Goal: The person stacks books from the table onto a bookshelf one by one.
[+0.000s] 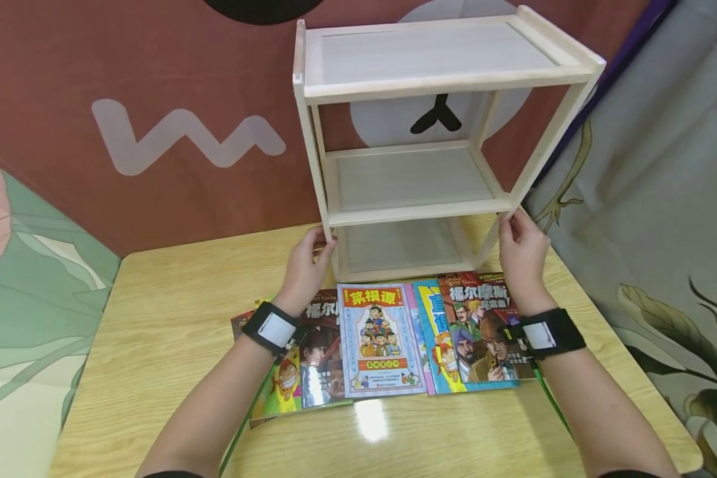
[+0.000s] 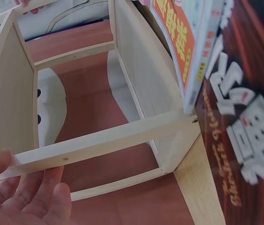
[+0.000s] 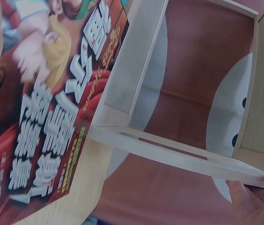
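Observation:
A pale wooden shelf rack (image 1: pixel 430 56) with three levels stands at the back of the table, behind a row of books. My left hand (image 1: pixel 306 265) grips its left front upright just below the middle shelf. Thumb and fingers wrap that post in the left wrist view, where the left hand (image 2: pixel 26 199) is at lower left. On the other side, my right hand (image 1: pixel 524 259) pinches the right front upright at about the same height. The right wrist view shows the right hand (image 3: pixel 253 201) on this post, thumb above and fingers below.
Several overlapping comic-style books lie before the rack, among them a light-blue-bordered book (image 1: pixel 382 378) and a dark red-brown one (image 1: pixel 484 325) under my right wrist. A brown printed cloth (image 1: pixel 203 199) hangs behind the table (image 1: pixel 173 292). Grey patterned fabric (image 1: pixel 663 199) hangs at right.

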`<state>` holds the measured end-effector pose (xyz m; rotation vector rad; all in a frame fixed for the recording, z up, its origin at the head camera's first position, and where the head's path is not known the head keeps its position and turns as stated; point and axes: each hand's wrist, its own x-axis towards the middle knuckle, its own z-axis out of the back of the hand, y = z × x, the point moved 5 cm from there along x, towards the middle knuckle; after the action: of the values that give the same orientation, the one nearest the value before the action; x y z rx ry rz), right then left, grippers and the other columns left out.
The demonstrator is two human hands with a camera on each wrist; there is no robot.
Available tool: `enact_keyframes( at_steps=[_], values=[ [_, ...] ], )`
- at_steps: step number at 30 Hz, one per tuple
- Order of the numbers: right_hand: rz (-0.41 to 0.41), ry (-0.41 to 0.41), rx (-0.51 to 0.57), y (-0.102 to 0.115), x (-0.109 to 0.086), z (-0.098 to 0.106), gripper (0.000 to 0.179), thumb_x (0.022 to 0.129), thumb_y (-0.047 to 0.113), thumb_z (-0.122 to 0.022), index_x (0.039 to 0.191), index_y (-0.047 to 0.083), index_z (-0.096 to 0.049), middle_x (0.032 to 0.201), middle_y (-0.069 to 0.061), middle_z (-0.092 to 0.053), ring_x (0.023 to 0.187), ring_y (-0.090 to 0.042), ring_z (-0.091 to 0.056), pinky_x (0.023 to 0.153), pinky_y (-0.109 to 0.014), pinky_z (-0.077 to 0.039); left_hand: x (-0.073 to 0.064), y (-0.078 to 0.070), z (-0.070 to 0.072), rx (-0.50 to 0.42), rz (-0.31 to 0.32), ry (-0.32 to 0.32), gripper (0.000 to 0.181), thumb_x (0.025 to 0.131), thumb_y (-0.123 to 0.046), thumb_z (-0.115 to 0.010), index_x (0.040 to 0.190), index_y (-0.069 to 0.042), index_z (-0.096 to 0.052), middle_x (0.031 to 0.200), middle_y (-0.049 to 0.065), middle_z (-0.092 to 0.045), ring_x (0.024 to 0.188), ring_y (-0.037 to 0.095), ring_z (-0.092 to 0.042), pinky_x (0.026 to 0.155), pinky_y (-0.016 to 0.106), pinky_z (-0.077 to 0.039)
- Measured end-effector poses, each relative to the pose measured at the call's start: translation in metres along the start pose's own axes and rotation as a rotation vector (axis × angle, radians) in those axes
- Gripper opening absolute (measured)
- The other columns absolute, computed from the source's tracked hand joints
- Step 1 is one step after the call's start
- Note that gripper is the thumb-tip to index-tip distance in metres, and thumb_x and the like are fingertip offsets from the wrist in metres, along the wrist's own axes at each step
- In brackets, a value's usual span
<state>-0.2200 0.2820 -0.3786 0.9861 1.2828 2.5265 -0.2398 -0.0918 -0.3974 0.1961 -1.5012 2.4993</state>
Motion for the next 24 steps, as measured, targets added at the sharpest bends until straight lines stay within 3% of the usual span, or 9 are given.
enact_keyframes(
  at_steps=[8,24],
  values=[
    [0.010,0.040,0.024,0.009,-0.005,-0.010,0.027,0.104,0.005,-0.057,0.126,-0.007,-0.068,0.120,-0.024,-0.069,0.109,-0.034,-0.068,0.093,-0.045,-0.054,-0.007,0.006,0.012,-0.002,0.003,-0.037,0.032,0.105,-0.013,-0.057,0.132,0.005,-0.056,0.122,0.019,-0.065,0.114,0.031,-0.062,0.099,0.042,-0.050],
    [0.059,0.064,0.057,0.026,-0.016,-0.032,0.029,0.103,0.006,-0.060,0.129,-0.004,-0.067,0.122,-0.023,-0.069,0.111,-0.033,-0.068,0.094,-0.049,-0.053,-0.021,0.017,0.041,0.017,0.019,-0.063,0.033,0.106,-0.013,-0.056,0.134,0.006,-0.054,0.124,0.022,-0.063,0.115,0.035,-0.061,0.100,0.049,-0.049]
  ],
)
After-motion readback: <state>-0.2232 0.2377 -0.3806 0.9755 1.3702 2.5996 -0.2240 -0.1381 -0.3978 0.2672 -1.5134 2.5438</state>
